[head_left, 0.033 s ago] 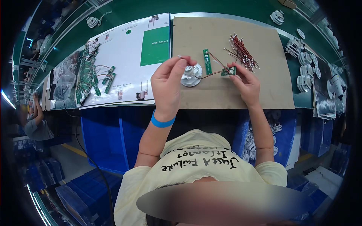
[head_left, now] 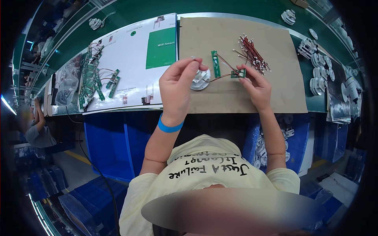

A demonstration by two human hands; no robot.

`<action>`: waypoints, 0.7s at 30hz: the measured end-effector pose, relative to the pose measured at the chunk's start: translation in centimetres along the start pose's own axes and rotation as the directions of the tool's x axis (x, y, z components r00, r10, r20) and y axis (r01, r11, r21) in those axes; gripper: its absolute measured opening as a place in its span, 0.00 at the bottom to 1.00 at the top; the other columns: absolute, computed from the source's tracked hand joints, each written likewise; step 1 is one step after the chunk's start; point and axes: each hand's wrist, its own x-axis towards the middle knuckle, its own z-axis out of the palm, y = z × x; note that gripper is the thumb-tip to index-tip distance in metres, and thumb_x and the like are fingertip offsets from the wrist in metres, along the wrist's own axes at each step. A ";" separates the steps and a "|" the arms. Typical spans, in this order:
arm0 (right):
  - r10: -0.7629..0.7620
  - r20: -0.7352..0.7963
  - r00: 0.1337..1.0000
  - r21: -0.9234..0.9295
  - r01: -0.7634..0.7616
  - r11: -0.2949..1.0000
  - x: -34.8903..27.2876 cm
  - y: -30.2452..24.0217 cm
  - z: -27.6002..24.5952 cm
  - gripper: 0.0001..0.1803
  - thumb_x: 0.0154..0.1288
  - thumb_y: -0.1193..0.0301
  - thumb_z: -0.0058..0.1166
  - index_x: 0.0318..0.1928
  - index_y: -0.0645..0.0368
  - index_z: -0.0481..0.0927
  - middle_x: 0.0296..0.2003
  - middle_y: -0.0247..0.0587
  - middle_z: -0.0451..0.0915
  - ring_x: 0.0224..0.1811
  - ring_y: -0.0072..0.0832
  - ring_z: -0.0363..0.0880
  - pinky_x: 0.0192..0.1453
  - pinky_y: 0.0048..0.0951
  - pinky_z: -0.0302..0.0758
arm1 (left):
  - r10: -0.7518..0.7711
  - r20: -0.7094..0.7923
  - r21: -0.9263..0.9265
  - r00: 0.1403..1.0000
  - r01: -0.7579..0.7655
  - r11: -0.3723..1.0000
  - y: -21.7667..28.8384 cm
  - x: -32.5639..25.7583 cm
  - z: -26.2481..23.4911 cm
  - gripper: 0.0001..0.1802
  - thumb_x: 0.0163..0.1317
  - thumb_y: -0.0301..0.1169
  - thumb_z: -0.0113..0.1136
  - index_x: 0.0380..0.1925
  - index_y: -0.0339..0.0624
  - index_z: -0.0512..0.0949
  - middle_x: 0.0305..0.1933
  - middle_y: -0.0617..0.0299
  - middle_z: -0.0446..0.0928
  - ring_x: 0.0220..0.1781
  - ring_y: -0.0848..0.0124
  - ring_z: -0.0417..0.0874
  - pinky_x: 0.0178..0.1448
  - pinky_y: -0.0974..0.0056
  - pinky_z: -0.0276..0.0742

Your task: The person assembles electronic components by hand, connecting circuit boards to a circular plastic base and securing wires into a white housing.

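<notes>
Left of one narrow green circuit strip [head_left: 215, 65], our left hand [head_left: 176, 84] pinches a small pale tip [head_left: 193, 58], too tiny for us to identify, and partly covers one white, round, tiered housing [head_left: 201, 82]. Right of the strip, our right hand [head_left: 258, 88] grips one small rectangular circuit board [head_left: 238, 74], green, its edges partly hidden by our fingers; thin wires [head_left: 223, 76] run from it toward strip and housing. Farther right of the strip lies one red-and-dark cable bundle [head_left: 252, 53], white-ended, too tangled to count.

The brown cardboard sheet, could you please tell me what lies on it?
A wire bundle, long green board and white round part; the left hand hides some of that part.
</notes>
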 end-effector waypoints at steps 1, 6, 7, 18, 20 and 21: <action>0.006 -0.007 1.000 -0.004 -0.006 1.000 0.2 0.0 -0.1 0.23 0.56 0.85 0.55 0.54 0.69 0.73 0.48 0.44 0.78 0.46 0.25 0.78 0.53 0.26 0.74 | -0.031 0.031 0.056 0.999 0.029 0.998 -0.1 0.1 0.5 0.08 0.61 0.23 0.57 0.38 0.28 0.78 0.37 0.56 0.80 0.40 0.73 0.80 0.46 0.70 0.74; -0.188 0.080 0.979 -0.264 0.202 0.943 0.9 -1.2 -0.2 0.23 0.52 0.83 0.57 0.52 0.66 0.75 0.47 0.43 0.79 0.37 0.25 0.77 0.45 0.25 0.74 | 0.152 0.290 0.637 0.945 -0.310 0.706 -1.8 0.8 1.6 0.06 0.48 0.24 0.65 0.29 0.41 0.81 0.29 0.64 0.79 0.26 0.74 0.72 0.32 0.70 0.68; -0.184 0.073 0.980 -0.268 0.197 0.943 0.9 -1.5 0.0 0.23 0.52 0.83 0.57 0.52 0.66 0.75 0.47 0.43 0.79 0.37 0.25 0.77 0.45 0.25 0.74 | 0.146 0.295 0.635 0.944 -0.308 0.709 -2.4 1.1 1.5 0.06 0.48 0.24 0.65 0.29 0.41 0.81 0.29 0.64 0.79 0.26 0.74 0.72 0.32 0.70 0.68; -0.179 0.169 0.969 -0.180 0.209 0.961 0.6 -2.2 -0.2 0.17 0.56 0.79 0.58 0.48 0.66 0.79 0.43 0.45 0.81 0.44 0.32 0.79 0.46 0.28 0.75 | 0.402 0.699 0.584 0.592 -0.796 0.158 -4.2 1.6 1.0 0.12 0.40 0.24 0.67 0.29 0.48 0.80 0.28 0.71 0.75 0.28 0.68 0.65 0.31 0.66 0.64; -0.115 0.171 0.979 -0.171 0.144 0.975 0.3 -2.5 -0.2 0.17 0.57 0.79 0.58 0.49 0.65 0.79 0.43 0.45 0.81 0.43 0.30 0.79 0.46 0.27 0.75 | 0.395 0.712 0.580 0.581 -0.803 0.136 -4.3 1.6 0.7 0.12 0.40 0.25 0.67 0.29 0.48 0.80 0.29 0.71 0.75 0.28 0.68 0.65 0.31 0.66 0.64; -0.050 0.174 0.984 -0.164 0.079 0.983 0.2 -2.6 -0.2 0.17 0.57 0.79 0.58 0.49 0.65 0.79 0.43 0.44 0.81 0.42 0.28 0.79 0.46 0.26 0.75 | 0.388 0.724 0.576 0.570 -0.809 0.114 -4.3 1.5 0.6 0.12 0.41 0.26 0.67 0.29 0.48 0.80 0.29 0.72 0.75 0.29 0.69 0.65 0.31 0.66 0.64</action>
